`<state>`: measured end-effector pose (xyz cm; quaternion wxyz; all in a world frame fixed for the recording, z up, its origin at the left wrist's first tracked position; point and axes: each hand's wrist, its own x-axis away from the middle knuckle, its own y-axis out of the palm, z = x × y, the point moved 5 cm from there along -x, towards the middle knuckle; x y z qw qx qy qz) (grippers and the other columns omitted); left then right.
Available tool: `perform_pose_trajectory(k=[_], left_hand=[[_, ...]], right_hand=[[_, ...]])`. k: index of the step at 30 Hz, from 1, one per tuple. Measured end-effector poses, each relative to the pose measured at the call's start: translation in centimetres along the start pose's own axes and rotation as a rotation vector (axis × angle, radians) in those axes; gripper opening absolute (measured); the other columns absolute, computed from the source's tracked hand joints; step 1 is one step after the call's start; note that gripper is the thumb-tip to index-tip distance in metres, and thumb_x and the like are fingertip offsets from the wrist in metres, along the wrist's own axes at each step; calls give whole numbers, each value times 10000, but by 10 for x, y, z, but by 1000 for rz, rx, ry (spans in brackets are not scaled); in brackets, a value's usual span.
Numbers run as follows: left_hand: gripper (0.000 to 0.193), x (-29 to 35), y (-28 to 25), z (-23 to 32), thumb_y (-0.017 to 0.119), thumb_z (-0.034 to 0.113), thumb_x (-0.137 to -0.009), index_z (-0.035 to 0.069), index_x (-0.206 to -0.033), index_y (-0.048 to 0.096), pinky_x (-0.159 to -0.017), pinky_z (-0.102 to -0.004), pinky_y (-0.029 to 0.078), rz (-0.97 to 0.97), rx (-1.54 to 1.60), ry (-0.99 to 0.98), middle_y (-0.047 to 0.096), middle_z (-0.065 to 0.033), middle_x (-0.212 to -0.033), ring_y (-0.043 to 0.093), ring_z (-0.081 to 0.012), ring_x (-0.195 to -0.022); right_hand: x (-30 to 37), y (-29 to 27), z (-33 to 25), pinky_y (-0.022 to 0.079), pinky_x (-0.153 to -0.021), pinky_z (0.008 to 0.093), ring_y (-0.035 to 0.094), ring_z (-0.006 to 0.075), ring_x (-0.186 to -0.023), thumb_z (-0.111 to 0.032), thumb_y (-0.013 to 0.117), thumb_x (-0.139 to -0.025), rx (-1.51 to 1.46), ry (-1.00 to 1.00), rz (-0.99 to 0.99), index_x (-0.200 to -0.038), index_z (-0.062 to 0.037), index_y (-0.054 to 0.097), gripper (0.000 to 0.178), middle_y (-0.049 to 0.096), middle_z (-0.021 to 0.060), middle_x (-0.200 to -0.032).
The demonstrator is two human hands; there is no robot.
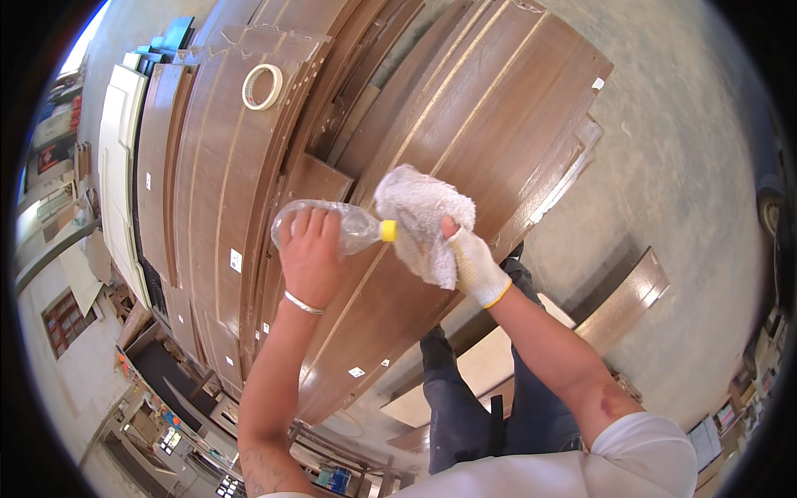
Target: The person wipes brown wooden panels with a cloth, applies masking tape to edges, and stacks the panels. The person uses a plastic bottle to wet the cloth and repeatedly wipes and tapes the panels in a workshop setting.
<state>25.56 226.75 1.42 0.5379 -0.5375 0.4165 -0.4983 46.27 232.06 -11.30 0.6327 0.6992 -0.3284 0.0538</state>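
My bare left hand (pixel 310 253) is wrapped round a clear plastic bottle (pixel 359 227) with a yellow cap. The bottle lies sideways in the air, its cap end pointing right. At its cap sits a white terry cloth (pixel 419 207), close to or touching it; I cannot tell which. My right hand (pixel 476 264), in a white knitted glove with bare thumb tip, grips that cloth by its right side. Both hands are above a brown wood-grain panel (pixel 490 124) with pale lengthwise stripes.
More brown panels (pixel 203 183) are stacked to the left, with a roll of tape (pixel 262 87) lying on top. White panels (pixel 119 158) stand at the far left. A loose board (pixel 623 299) lies on the concrete floor (pixel 681 166) to the right. My legs (pixel 465 398) stand beside the panels.
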Motion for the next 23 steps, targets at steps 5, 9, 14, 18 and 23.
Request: perform_pose_trajectory(k=[5,9,14,18,23], left_hand=[[516,44,-6,-70,799,30,-734,22,-1232,665,-1034,-518,488,188,90,-146,700,-176,-1215,646,-413,-1181],[495,87,-14,-173,876,157,-875,-8,-1298,678,-1021,-480,522,483,110,-552,717,-171,-1280,682,-352,-1168],[629,111,-15,-341,904,219,-895,-69,-1372,613,-915,-387,622,852,718,-940,686,-191,-1353,718,-274,-1136],[673,112,27,-394,893,232,-913,-38,-1435,564,-879,-372,662,678,840,-1037,652,-180,-1397,709,-283,-1167],[756,129,56,-410,885,254,-923,-43,-1506,505,-918,-403,666,615,941,-1021,614,-187,-1454,682,-307,-1231]], right_hand=[[21,23,29,430,-1227,425,565,263,-1411,-362,613,-1108,-232,156,3,-1564,-8,475,594,586,119,-1544],[31,-17,14,477,-1187,465,597,269,-1372,-337,609,-1112,-220,47,69,-1540,-18,510,544,606,131,-1512],[62,-130,-143,608,-896,384,722,217,-1047,-437,638,-1079,559,-591,601,-1400,-5,644,538,726,127,-1208],[36,-171,-200,555,-667,403,670,189,-749,-280,645,-1046,1204,-558,739,-1162,-84,706,235,702,54,-883],[12,-156,-16,539,-791,432,638,250,-973,-194,593,-1014,2462,-727,-236,-1195,-65,639,227,650,90,-1066]])
